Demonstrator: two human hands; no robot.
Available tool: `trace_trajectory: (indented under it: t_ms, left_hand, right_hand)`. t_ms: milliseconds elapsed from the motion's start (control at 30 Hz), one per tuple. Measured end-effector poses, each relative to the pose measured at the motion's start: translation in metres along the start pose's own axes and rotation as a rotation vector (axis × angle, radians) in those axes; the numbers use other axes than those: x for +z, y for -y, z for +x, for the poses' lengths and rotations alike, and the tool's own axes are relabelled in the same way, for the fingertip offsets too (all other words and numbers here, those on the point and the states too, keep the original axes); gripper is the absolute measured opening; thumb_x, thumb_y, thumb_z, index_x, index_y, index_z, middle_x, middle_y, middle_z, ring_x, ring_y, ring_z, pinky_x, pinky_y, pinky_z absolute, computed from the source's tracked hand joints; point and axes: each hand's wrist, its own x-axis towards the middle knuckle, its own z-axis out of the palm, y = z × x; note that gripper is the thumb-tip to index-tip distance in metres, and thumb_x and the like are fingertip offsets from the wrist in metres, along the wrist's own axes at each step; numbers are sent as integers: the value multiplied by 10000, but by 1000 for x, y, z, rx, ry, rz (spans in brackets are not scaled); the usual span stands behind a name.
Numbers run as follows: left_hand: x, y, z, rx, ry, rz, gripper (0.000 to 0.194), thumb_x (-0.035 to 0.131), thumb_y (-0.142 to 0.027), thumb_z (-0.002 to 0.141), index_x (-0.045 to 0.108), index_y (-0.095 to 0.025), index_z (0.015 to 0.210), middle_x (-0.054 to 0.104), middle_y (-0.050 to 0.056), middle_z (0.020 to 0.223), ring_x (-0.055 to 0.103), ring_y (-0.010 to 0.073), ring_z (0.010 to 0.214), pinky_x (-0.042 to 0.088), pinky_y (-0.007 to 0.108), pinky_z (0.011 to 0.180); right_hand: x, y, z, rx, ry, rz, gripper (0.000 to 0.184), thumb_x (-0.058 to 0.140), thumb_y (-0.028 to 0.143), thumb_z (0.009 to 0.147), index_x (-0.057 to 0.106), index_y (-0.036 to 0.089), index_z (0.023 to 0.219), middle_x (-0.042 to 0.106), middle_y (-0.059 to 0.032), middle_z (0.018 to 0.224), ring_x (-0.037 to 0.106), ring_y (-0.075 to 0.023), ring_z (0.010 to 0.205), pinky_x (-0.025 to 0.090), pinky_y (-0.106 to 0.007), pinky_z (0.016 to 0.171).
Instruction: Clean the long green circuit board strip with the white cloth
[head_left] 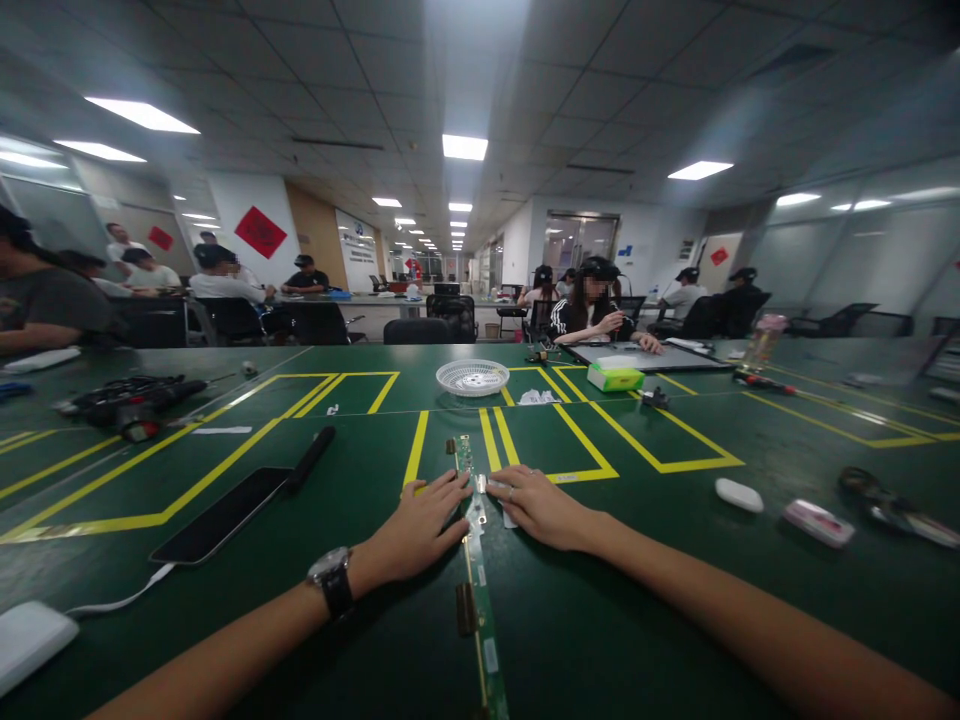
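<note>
The narrow green circuit board [484, 598] lies flat on the counter [360, 665] between my two hands, its long axis running almost straight away from me, from the lower edge of my view up to a far end just beyond my fingertips. My left hand [422, 530] is palm down at its left side, fingers stretched and thumb spread apart, the fingertips and thumb reaching the board's edge; it closes around nothing that I can see. My right hand [546, 510] comes in from the other side, fingers extended towards the small silver piece [481, 483] on the board; I cannot tell whether they pinch it or only rest against it. Both hands sit about equally near, across the board's far half, while the near half runs uncovered between my forearms. The white basket [472, 390] stands beyond, roughly in line with the board.
</note>
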Motion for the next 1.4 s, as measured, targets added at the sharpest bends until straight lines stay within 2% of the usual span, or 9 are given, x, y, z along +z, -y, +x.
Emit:
trace_trajectory:
  t_ms: [133, 467, 667, 867, 933, 1000, 1100, 1233, 1400]
  left_hand:
    - [-3, 2, 0, 40, 23, -19, 471, 408, -454, 1016, 430, -281, 1453, 350, 67, 1565, 298, 292, 1446, 277, 536, 1112]
    - [-5, 1, 1, 61, 52, -24, 473, 372, -453, 1031, 401, -281, 1471, 325, 62, 1577, 253, 290, 1463, 257, 553, 1123]
    - [-8, -1, 0, 61, 67, -6, 473, 385, -449, 1031, 353, -332, 1489, 323, 26, 1580, 189, 272, 1484, 155, 601, 1147]
    - [-17, -8, -2, 124, 96, -86, 494, 436, -390, 1017, 324, -389, 1498, 352, -1, 1567, 261, 262, 1462, 235, 547, 1140]
    - [-20, -10, -2, 135, 109, -121, 514, 440, -399, 1016, 299, -388, 1510, 352, 3, 1568, 263, 260, 1461, 246, 530, 1143]
    - [-20, -11, -3, 114, 87, -155, 532, 420, -430, 1022, 267, -355, 1527, 320, 21, 1583, 242, 259, 1469, 234, 517, 1156]
    - [-13, -7, -2, 9, -34, -198, 548, 358, -463, 1035, 248, -269, 1536, 261, 62, 1604, 212, 257, 1476, 216, 491, 1177]
    - [-3, 3, 0, -141, -182, -248, 510, 328, -444, 1036, 313, -224, 1495, 293, 92, 1583, 247, 276, 1456, 232, 504, 1172]
    - [-4, 4, 0, -145, -193, -258, 482, 367, -427, 1023, 350, -233, 1465, 300, 91, 1574, 252, 282, 1448, 231, 524, 1164]
  right_hand:
    - [1, -3, 0, -38, 37, 67, 468, 396, 169, 976, 481, 198, 1435, 513, -101, 1449, 443, -238, 1325, 316, -442, 1106]
    - [1, -1, -1, -22, 35, 92, 519, 416, 143, 942, 468, 243, 1449, 503, -69, 1468, 437, -254, 1337, 337, -472, 1095]
    - [-1, 4, -2, -63, -37, 71, 467, 427, 123, 939, 532, 176, 1392, 571, -119, 1379, 486, -228, 1260, 337, -425, 1096]
    - [-14, 10, -6, -69, -7, 44, 363, 466, 153, 925, 651, 189, 1235, 647, -100, 1224, 543, -228, 1134, 398, -404, 1011]
    - [-14, 9, -6, -82, -31, 43, 393, 470, 147, 916, 622, 200, 1274, 631, -92, 1250, 524, -232, 1175, 382, -417, 1032]
    - [-13, 7, -5, -113, -45, 60, 487, 465, 130, 907, 523, 213, 1383, 549, -92, 1384, 461, -234, 1279, 338, -435, 1082]
    - [-12, 4, -4, -172, 13, 102, 570, 480, 129, 900, 424, 224, 1460, 430, -91, 1509, 375, -228, 1380, 286, -440, 1129]
    - [-14, 0, -4, -209, 110, 146, 502, 445, 180, 956, 438, 233, 1455, 418, -76, 1526, 371, -204, 1397, 271, -407, 1139]
    - [-11, -20, -7, -70, 77, 17, 440, 370, 227, 992, 497, 248, 1413, 491, -69, 1471, 442, -223, 1342, 272, -450, 1112]
